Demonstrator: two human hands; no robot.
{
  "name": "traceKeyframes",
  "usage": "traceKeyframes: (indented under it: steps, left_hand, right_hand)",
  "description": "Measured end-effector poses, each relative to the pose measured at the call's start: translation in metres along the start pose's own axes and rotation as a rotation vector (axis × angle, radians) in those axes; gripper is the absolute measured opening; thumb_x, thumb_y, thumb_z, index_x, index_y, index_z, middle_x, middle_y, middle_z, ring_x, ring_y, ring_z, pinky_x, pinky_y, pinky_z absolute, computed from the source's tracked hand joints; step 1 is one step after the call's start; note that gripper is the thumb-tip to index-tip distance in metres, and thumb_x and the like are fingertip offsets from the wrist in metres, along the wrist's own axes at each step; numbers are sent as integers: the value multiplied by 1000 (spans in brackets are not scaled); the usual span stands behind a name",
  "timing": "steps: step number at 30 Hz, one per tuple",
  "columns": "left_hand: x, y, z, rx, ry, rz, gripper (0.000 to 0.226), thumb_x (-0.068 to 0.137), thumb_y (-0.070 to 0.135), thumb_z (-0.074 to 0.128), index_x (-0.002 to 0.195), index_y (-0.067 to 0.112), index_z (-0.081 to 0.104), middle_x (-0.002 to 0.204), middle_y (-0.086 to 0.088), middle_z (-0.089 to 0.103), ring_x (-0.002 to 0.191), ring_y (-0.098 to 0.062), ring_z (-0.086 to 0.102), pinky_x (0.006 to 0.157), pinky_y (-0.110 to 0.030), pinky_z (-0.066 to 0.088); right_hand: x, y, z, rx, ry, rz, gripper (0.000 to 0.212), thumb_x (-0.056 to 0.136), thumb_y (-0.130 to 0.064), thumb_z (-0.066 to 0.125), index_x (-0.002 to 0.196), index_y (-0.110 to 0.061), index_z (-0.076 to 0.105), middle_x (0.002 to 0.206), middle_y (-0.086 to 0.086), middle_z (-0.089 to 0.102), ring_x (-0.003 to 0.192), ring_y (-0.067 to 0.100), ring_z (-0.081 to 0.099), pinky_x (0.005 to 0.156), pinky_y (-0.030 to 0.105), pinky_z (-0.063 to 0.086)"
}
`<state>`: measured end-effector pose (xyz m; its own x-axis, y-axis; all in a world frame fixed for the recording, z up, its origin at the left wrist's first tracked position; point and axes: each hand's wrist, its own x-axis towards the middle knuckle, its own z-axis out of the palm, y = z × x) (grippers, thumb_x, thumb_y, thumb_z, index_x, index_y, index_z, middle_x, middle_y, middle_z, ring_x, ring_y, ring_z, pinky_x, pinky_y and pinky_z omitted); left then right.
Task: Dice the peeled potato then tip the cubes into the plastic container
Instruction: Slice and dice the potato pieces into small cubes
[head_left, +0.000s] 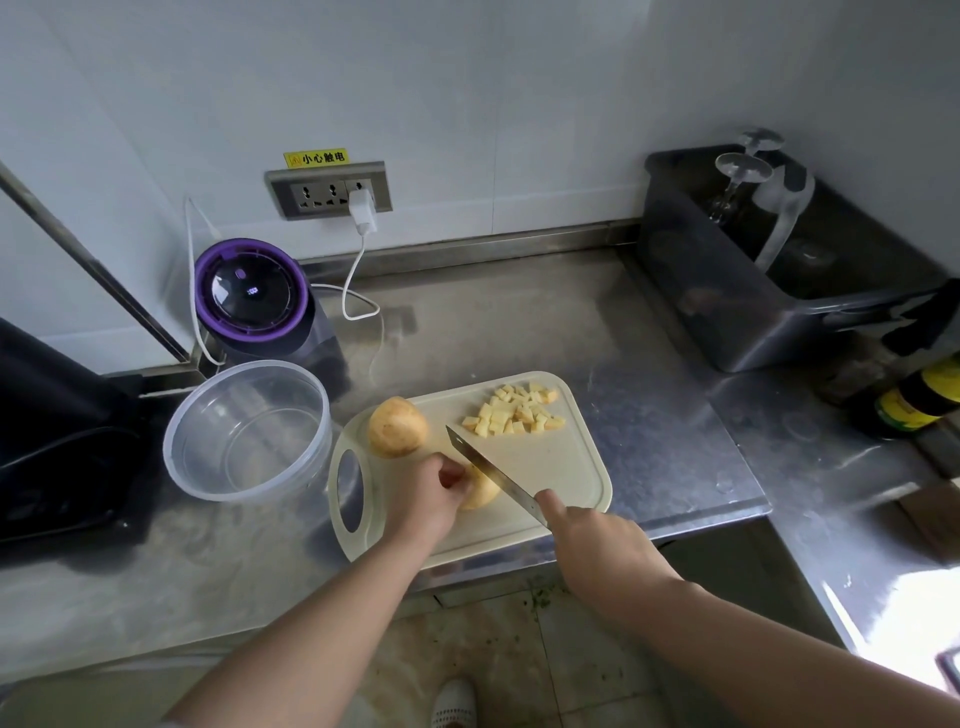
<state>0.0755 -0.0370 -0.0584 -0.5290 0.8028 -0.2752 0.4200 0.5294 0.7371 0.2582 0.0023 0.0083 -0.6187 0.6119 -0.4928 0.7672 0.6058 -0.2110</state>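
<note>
A pale cutting board (561, 467) lies on the steel counter. My left hand (426, 493) grips a peeled potato piece (480, 491) near the board's front. My right hand (597, 545) holds a knife (493, 473) by its handle, with the blade angled across that piece and the index finger along the spine. A second potato piece (397, 427) sits at the board's back left. A pile of several yellow cubes (514, 413) lies at the back right of the board. The clear round plastic container (249, 431) stands empty just left of the board.
A purple-rimmed appliance (249, 299) with a white cable stands behind the container. A dark bin (753, 291) holding upturned glasses sits at the back right. Dark bottles (914, 395) stand on the right. A black appliance (52, 441) fills the left edge.
</note>
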Motion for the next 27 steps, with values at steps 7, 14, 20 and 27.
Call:
traceKeyframes:
  steps: [7,14,20,27]
  left_hand:
    - [3,-3,3,6,4,-25,5,88,15,66,93,13,66,93,1,67,90,-15,61,79,-25,44]
    - [1,-4,3,6,10,-7,5,90,17,65,94,16,63,88,8,60,87,-9,57,66,-16,39]
    - [3,-9,-2,-134,-74,-99,8,89,18,66,94,22,63,91,10,63,94,-12,61,86,-31,54]
    - [2,-8,0,-195,-38,-102,10,86,18,70,85,24,63,92,4,68,94,-19,65,90,-44,54]
  right_hand:
    - [8,1,7,0,-43,-5,56,92,6,46,139,-18,26,83,3,54,74,17,61,56,27,47]
    - [17,6,11,-3,-88,10,47,96,-4,51,134,-21,28,91,3,58,79,16,63,68,29,55]
    - [19,22,-1,134,-33,37,26,101,-15,43,125,-21,34,92,3,61,79,22,66,71,39,58]
    - [6,13,1,-19,2,11,43,95,-3,47,127,-24,28,97,6,62,79,20,66,76,38,59]
